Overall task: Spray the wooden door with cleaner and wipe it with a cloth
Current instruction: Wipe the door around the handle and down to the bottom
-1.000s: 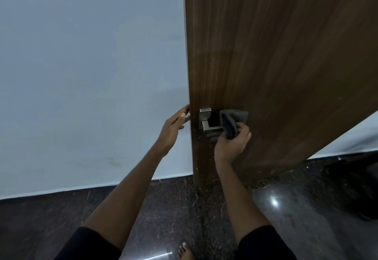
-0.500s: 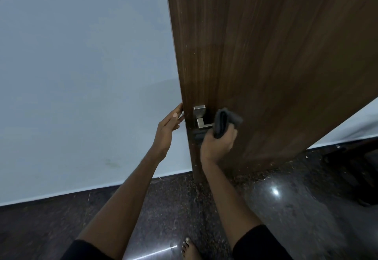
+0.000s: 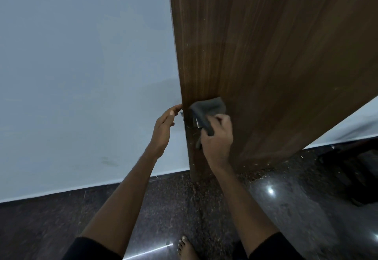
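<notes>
Pale wall (image 3: 81, 65) behind wooden door (image 3: 276, 55), right hand (image 3: 217, 136) fingers clenched on grey cloth (image 3: 208, 109), now covering the handle, left hand (image 3: 163, 128) fingers loosely spread, empty, still at door edge.

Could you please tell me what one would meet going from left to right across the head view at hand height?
Pale blue-grey wall → left hand at the door's edge → grey cloth held in the right hand, over the metal handle → dark brown wooden door face.

- plain pale blue-grey wall (image 3: 81, 65) on the left
- dark speckled polished floor (image 3: 204, 208), pretty shiny with light glare
- bare foot (image 3: 185, 248) at the bottom
- something dark on the far right (image 3: 356, 171), can't tell what
</notes>
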